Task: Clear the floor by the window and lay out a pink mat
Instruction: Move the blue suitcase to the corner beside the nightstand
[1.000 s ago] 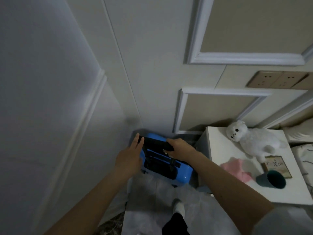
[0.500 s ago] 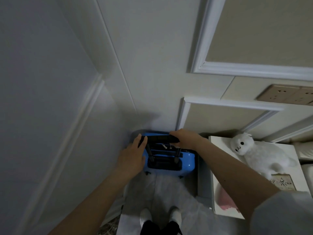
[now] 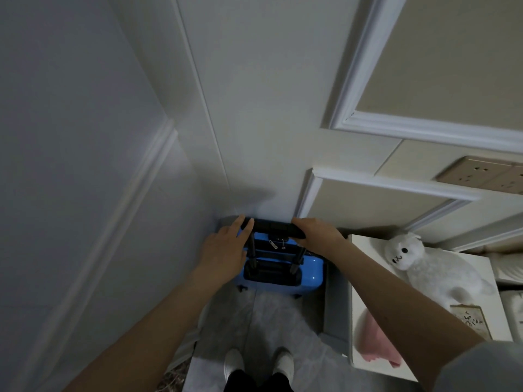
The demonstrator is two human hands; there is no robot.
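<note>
Corner floor: glossy blue suitcase point(image 3: 283, 274) upright, black telescopic handle point(image 3: 273, 228) raised.

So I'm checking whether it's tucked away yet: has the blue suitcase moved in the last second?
Yes. The blue suitcase has turned square to the back wall and sits deeper in the corner, beside the white nightstand.

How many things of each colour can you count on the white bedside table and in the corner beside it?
Blue: 1, the suitcase
White: 1, the plush toy
Pink: 1, the cloth
Brown: 1, the framed picture
Total: 4
</note>
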